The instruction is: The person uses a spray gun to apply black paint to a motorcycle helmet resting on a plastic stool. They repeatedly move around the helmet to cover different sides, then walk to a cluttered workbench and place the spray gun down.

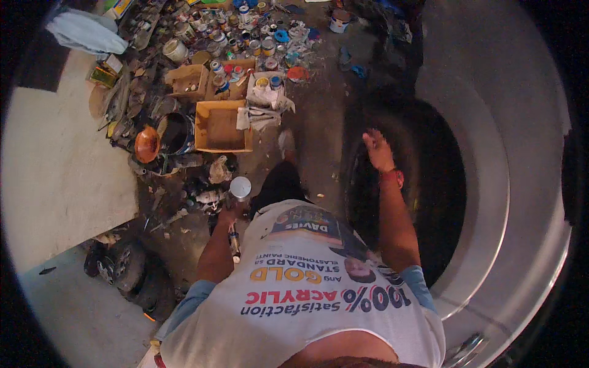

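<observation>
My left hand (229, 216) is closed around what looks like a paint spray gun, held low beside my left hip. Its round silver cup (240, 187) stands out above my fingers, and a slim metal end (235, 245) shows below them. Stretched forward, my right hand (379, 151) holds nothing, its fingers extended and palm side hidden. It is over or close to the dark tire (429, 165) inside a vehicle's pale wheel arch (491, 178); whether it touches the tire I cannot tell.
Many paint cans (268, 46) crowd the floor ahead, with cardboard boxes (224, 127) nearer. A dark bucket (177, 133) and an orange bowl (147, 144) stand left of them. Old wheels (130, 265) lie by the pale wall (67, 165). The vehicle's grey body (534, 202) curves along my right.
</observation>
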